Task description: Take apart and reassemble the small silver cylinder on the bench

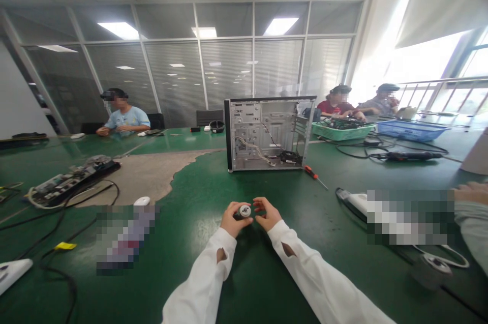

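My left hand [231, 219] is closed around a small cylinder with a silver round end [244, 211], which looks like a small motor. Its end face points up toward me, and the fingers cover much of its side. Just to the right, my right hand [267, 213] has its fingers apart and curved toward the cylinder. A narrow gap shows between them, and nothing is in that hand. Both hands are low over the green tabletop [198, 258]. Beyond them stands an open computer case [267, 133], with cables and a bare metal interior in sight.
An orange-handled screwdriver [311, 173] lies beside the case. A circuit assembly [72, 179] and black cables [61, 222] lie on the left. A green basket [343, 131] and a blue basket [412, 131] stand at the back right. Another person's sleeve [473, 222] enters at right; several people sit farther off.
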A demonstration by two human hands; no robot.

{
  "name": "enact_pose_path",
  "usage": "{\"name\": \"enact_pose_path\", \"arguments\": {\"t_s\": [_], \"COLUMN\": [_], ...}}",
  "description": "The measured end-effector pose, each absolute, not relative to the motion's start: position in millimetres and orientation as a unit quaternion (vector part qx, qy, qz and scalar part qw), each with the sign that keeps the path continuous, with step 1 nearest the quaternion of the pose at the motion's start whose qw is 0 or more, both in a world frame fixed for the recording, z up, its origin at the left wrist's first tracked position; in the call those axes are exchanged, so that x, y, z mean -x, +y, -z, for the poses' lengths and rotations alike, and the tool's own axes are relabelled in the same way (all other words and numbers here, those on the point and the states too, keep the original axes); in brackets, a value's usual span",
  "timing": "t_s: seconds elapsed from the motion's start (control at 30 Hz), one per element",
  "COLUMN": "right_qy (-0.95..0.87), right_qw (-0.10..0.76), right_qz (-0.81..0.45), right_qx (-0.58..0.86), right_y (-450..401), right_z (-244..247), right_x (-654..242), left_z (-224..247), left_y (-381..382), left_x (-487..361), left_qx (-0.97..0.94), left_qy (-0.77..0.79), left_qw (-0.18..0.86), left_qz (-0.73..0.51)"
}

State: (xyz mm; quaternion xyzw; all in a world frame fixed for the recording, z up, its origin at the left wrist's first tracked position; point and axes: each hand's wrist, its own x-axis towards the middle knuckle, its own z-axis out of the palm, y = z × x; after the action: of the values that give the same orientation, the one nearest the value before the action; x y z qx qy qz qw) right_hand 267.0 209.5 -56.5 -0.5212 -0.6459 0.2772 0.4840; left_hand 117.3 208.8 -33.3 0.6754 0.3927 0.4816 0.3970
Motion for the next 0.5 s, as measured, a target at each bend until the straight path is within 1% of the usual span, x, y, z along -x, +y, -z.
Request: {"name": "enact_pose_path", "arguments": {"t_s": [0.27,0.5], "right_qy": [-0.651,-0.667], "right_qw": [0.473,0.530], "right_qz": [-0.300,-0.269], "right_qx": [0.511,0.448], "right_y": [206.5,199.6], "right_z": [50.4,38.3], "right_x": [-269.3,-268.6], "left_z": [29.0,36.9], "left_y": [205.9,208.7], "left_x": [-119.3,-118.1], "left_qx": [-0.689,-0.685], "left_qy": [0.380,0.378], "left_qw": [0.461,0.449], "left_qz": [-0.411,-0.431]}}
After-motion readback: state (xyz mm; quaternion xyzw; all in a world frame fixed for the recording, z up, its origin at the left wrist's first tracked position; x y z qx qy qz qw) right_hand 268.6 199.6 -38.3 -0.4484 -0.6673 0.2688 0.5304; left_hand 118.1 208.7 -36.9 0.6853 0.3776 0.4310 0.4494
